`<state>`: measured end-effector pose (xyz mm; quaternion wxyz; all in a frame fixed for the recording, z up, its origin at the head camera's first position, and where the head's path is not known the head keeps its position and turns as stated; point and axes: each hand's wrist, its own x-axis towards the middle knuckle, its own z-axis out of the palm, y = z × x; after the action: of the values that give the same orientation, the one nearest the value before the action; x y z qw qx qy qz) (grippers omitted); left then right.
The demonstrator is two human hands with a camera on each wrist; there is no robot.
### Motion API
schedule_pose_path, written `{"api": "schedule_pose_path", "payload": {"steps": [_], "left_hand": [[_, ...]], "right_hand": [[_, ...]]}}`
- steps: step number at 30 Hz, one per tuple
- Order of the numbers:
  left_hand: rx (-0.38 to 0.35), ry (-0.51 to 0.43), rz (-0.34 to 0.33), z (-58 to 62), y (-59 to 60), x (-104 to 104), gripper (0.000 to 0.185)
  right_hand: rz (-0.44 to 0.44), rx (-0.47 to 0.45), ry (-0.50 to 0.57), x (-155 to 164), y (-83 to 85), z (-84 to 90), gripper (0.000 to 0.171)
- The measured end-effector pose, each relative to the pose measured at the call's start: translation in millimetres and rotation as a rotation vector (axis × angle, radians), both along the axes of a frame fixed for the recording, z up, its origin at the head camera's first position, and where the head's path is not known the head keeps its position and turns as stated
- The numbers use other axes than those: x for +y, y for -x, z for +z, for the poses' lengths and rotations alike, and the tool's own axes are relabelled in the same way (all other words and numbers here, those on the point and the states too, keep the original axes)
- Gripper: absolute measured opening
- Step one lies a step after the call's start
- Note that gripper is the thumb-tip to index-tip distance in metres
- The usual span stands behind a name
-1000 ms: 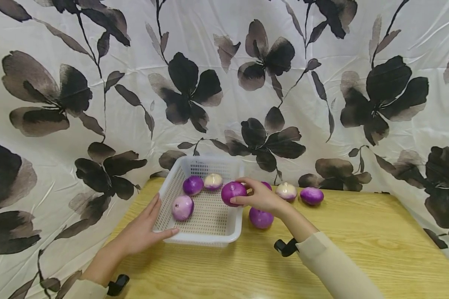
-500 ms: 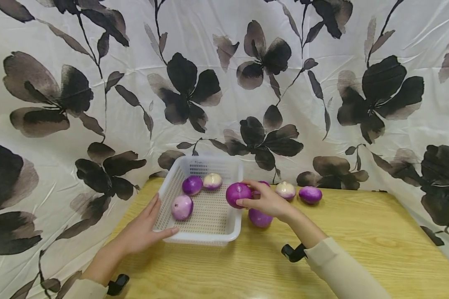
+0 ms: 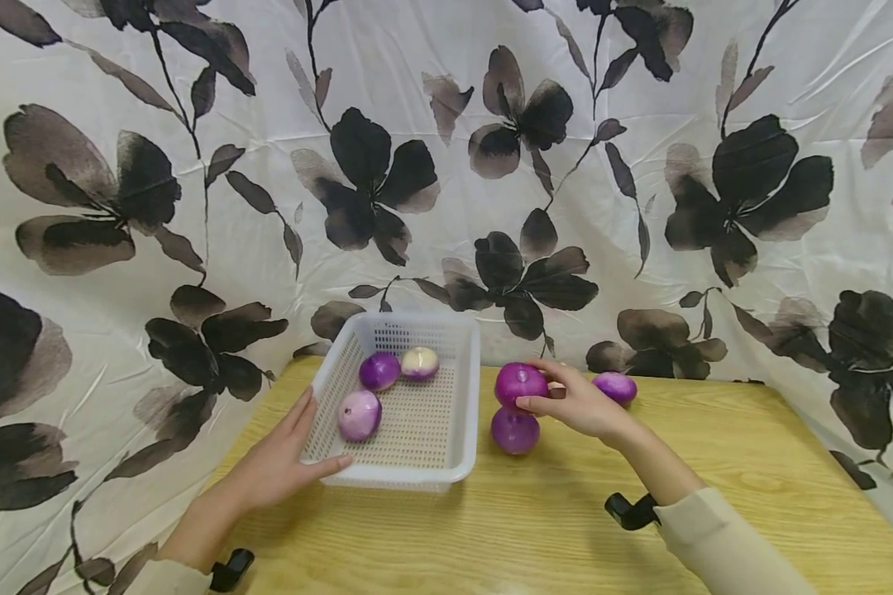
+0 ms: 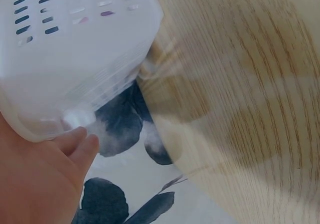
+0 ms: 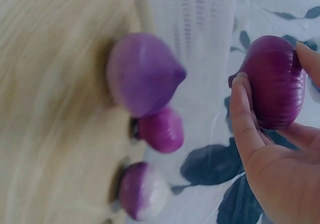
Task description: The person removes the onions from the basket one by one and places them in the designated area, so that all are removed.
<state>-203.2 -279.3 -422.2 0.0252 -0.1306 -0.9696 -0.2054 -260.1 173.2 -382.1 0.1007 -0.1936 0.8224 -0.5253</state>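
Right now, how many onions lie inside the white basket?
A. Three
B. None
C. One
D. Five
A. The head view shows three onions inside the white basket: a purple one and a pale one at the back and a pinkish one nearer the front, while the right hand holds another onion outside it, over the table.

No legible text, label, brand, number or sign appears in any view. Nothing readable on the white basket (image 3: 417,471), the onions, the wooden table (image 3: 565,529) or the floral cloth (image 3: 640,99).
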Motion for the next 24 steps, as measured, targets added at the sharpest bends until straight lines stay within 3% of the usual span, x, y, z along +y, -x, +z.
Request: {"api": "schedule_pose_path", "payload": {"steps": [12, 19, 24], "left_hand": [[-0.008, -0.007, 0.006, -4.6, -0.8, -1, 0.120], [0.000, 0.002, 0.007, -4.4, -0.1, 1, 0.118], [0.000, 0.013, 0.008, -3.1, 2.9, 1, 0.119]], "right_hand": [[-0.048, 0.029, -0.003, 35, -3.5, -24.0, 0.066], [-0.157, 0.022, -0.099, 54, 0.3, -39.2, 0.068], [-0.167, 0.001, -0.131, 62, 0.2, -45.0, 0.074]]}}
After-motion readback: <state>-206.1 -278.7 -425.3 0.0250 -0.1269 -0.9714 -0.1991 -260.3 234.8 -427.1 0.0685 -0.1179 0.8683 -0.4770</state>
